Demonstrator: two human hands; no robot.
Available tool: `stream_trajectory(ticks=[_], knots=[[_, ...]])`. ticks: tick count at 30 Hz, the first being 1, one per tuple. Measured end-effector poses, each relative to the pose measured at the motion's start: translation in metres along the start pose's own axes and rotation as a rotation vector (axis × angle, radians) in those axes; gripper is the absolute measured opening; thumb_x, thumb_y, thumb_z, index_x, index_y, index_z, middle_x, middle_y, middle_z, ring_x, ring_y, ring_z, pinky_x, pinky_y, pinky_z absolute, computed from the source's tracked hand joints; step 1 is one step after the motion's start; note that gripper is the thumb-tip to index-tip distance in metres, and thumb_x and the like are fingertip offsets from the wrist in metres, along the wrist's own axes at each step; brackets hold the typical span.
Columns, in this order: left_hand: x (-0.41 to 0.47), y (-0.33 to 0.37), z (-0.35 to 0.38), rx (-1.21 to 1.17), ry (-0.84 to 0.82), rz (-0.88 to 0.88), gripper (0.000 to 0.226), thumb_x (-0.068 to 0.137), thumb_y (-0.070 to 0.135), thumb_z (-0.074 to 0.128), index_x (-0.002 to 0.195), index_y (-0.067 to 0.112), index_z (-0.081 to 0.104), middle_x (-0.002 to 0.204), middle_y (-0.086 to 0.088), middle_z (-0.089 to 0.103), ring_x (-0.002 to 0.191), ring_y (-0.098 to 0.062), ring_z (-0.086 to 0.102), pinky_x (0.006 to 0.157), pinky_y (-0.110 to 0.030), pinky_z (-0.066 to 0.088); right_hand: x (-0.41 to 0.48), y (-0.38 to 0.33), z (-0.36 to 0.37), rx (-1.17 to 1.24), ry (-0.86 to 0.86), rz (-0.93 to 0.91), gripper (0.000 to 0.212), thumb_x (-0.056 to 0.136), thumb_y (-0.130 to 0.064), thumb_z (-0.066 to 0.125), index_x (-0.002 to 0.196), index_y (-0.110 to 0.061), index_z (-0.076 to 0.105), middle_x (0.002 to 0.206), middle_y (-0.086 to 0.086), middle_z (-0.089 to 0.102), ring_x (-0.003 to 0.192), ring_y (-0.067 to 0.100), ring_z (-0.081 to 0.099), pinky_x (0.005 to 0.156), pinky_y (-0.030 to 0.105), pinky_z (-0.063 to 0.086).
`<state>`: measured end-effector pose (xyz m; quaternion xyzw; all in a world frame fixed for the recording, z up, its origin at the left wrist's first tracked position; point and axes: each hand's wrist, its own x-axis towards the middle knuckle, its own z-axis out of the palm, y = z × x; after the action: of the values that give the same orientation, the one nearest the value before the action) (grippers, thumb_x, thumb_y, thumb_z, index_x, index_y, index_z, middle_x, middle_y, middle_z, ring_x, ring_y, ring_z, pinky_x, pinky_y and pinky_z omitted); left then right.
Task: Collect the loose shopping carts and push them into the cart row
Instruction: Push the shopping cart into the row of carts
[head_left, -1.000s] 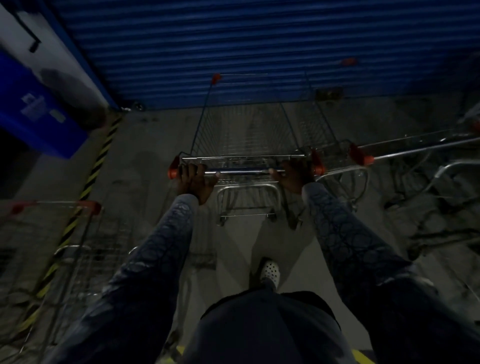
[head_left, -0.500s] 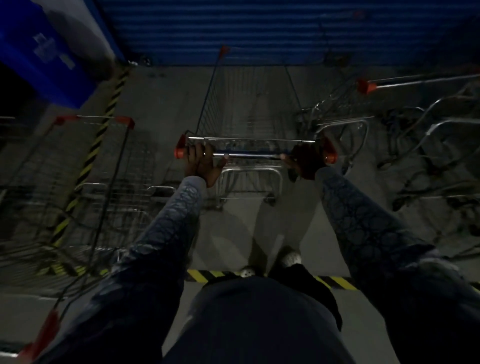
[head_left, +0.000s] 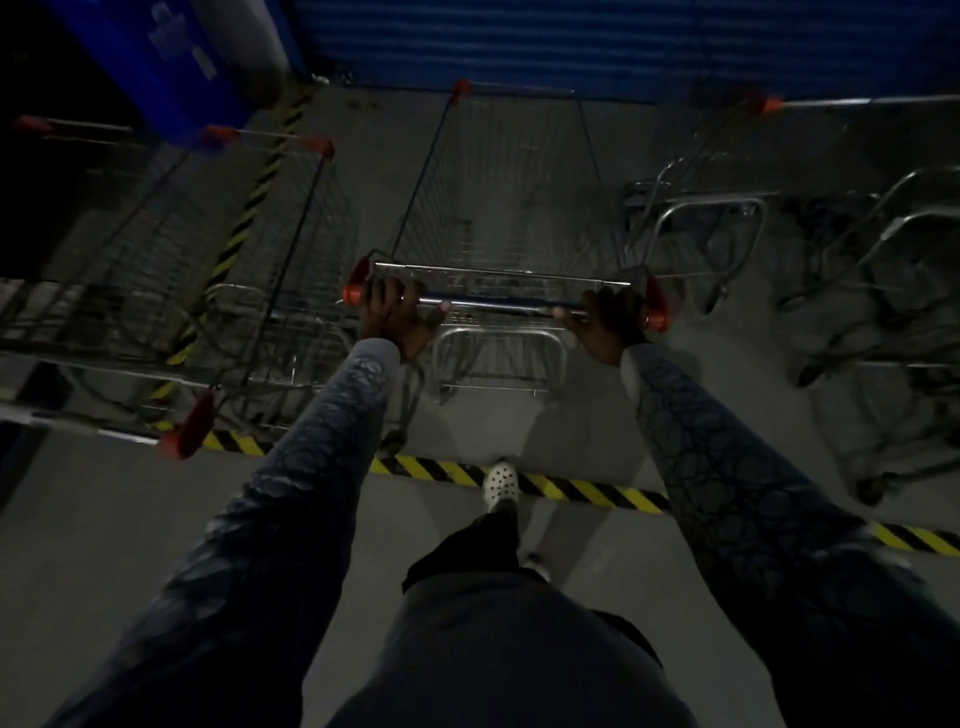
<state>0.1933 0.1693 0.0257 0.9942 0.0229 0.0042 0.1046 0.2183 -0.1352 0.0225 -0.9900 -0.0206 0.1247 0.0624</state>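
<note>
Left hand (head_left: 395, 317) curls its fingers over the left end of the handle (head_left: 498, 302), with the thumb stretched along the bar. Right hand (head_left: 610, 325) grips the right end the same way, just inside the red end cap. Both arms reach forward in patterned sleeves (head_left: 332, 441).

Nearest on the floor (head_left: 130, 519), a pale shoe (head_left: 500, 483) dotted with holes has its toe on the yellow-and-black stripe (head_left: 597, 491) that crosses from left to right. Past the stripe stands the cart (head_left: 509, 197), a wire basket. Its lower rear frame is just beyond the stripe, and its front rim, with a red corner cap, is close to the blue shutter (head_left: 571, 41).

Just beside it on the left is the left cart (head_left: 291, 249), lined up the same way, with a red handle cap near the stripe. Whether the two baskets touch cannot be told in the dim light. On the right, the right carts (head_left: 701, 244) show as bent tube frames, too dark and blurred to count. A red cap and bar sit at their far end, by the shutter.

At the far left corner a blue bin (head_left: 156, 52) stands beside the shutter.
</note>
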Motion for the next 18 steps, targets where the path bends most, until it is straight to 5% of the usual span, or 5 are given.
stream_trajectory(ticks=[5,14,18], knots=[[-0.054,-0.022,0.000,0.043,-0.027,-0.043,0.088,0.081,0.070,0.029,0.126,0.002,0.061,0.129,-0.032,0.055,0.122,-0.048,0.051,0.108,-0.059,0.033,-0.047,-0.018,0.018,0.004,0.021,-0.036,0.100,0.076,-0.085,0.012,0.124,-0.012,0.060,0.129,0.021,0.056,0.130,0.044,0.041,0.112,0.056,0.022],[-0.115,-0.066,-0.011,0.053,-0.006,-0.014,0.088,0.084,0.072,0.027,0.133,0.006,0.056,0.138,-0.031,0.049,0.129,-0.046,0.045,0.109,-0.053,0.030,-0.101,-0.055,0.043,-0.007,0.054,-0.023,0.117,0.070,-0.091,-0.007,0.117,-0.009,0.063,0.120,0.021,0.060,0.125,0.039,0.048,0.112,0.050,0.025],[-0.134,-0.086,-0.010,0.074,0.020,0.053,0.075,0.087,0.065,0.033,0.122,0.007,0.065,0.125,-0.031,0.058,0.113,-0.046,0.057,0.099,-0.052,0.042,-0.114,-0.065,0.069,0.074,0.164,0.020,0.092,0.086,-0.087,0.019,0.100,-0.012,0.071,0.105,0.020,0.067,0.111,0.044,0.058,0.105,0.056,0.040]])
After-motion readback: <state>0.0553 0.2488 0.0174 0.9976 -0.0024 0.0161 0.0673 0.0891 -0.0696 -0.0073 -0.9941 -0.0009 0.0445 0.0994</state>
